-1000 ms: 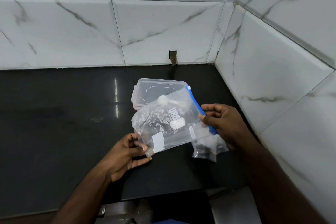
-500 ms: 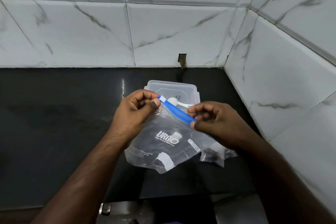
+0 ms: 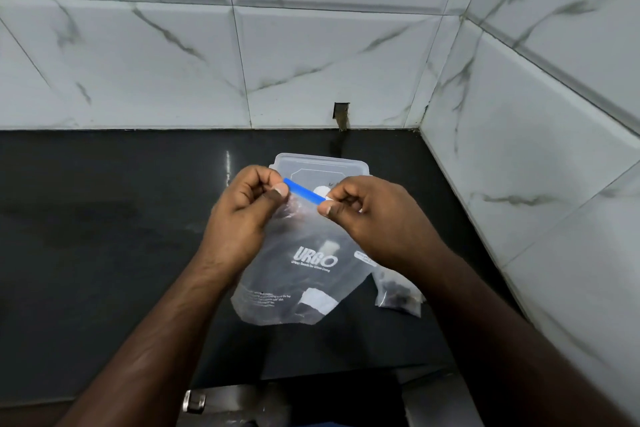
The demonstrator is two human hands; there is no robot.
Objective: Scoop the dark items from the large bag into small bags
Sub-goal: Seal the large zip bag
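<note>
Above the black countertop (image 3: 104, 253), in the corner of the marble-tiled wall (image 3: 311, 62), a clear zip bag printed "URGO" (image 3: 304, 274) hangs upright between both hands, its lower edge close to or on the counter. Progress: one small bag (image 3: 398, 289) holding dark items lies on the counter just right of the large bag, partly behind the right forearm, so at least one portion appears done; whether it is sealed cannot be told. Few dark items are discernible through the large bag's film. A translucent lidded container (image 3: 322, 166) stands behind the hands, and a white rounded object (image 3: 320, 191), possibly a scoop, shows just beyond the blue zip strip (image 3: 303, 191). Left hand (image 3: 249, 208): fingers curled, thumb and forefinger pinching the strip's left end. Right hand (image 3: 367, 215): fingers curled, thumb and forefinger pinching the strip's right end. Judged step: working the zip closure; whether opening or sealing cannot be told.
</note>
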